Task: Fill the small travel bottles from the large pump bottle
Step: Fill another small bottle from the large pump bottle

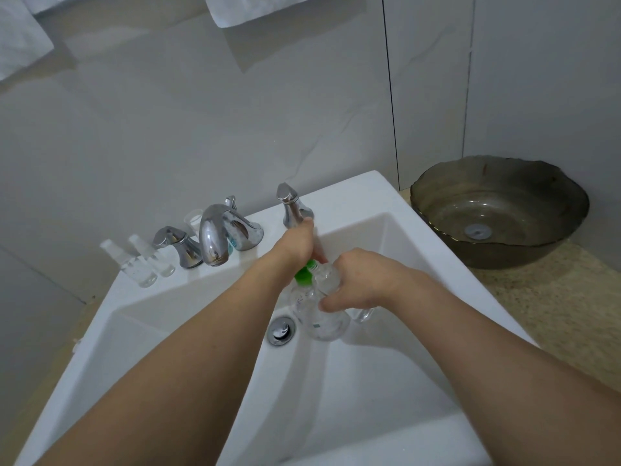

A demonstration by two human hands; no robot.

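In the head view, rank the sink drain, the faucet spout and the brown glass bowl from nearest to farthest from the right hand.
1. The sink drain, in the basin just to the left of and below the right hand.
2. The faucet spout, on the back ledge to the left.
3. The brown glass bowl, on the counter to the far right.

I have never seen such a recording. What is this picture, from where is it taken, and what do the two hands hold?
There is no machine here. A person wears a camera on the head, looking down at their own arms over a white sink. The left hand presses on the top of a large clear pump bottle with a green collar. The right hand has its grip around a small clear bottle beside the pump. Two more small bottles stand on the sink ledge left of the chrome tap. A dark glass bowl sits on the counter to the right.
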